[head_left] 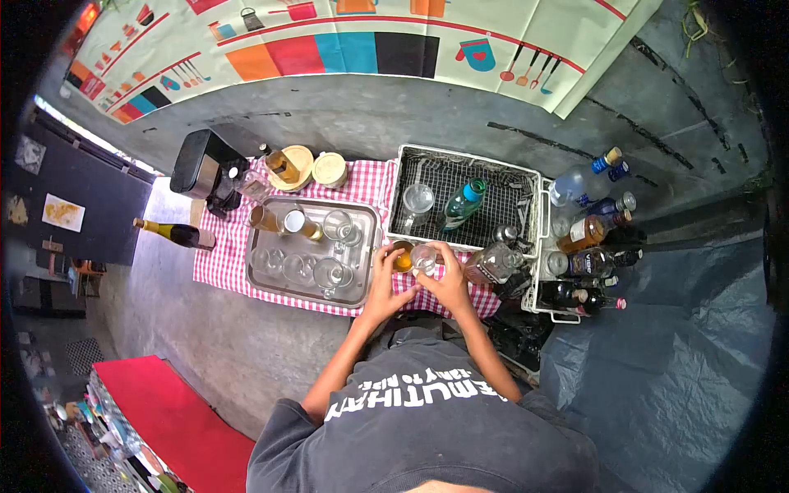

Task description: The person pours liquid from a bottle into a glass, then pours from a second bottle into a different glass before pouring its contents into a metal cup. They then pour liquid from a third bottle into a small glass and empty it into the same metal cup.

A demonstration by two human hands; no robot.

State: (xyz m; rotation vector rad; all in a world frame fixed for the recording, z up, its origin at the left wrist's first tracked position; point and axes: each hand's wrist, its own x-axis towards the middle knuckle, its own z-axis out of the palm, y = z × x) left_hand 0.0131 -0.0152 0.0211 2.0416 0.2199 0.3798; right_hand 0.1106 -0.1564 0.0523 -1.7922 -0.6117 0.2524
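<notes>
My left hand curls around a glass of amber liquid. Close against that, a clear drinking glass is gripped by my right hand. Both glasses are side by side over the checked cloth, between a metal tray and a clear square bottle. On the tray, several glasses stand or lie, among them an upright mug and a glass with amber contents.
Behind my hands a white wire crate holds a green bottle and a clear glass. Various bottles fill another crate at right. A black appliance, yellow tubs and a dark wine bottle stand leftward.
</notes>
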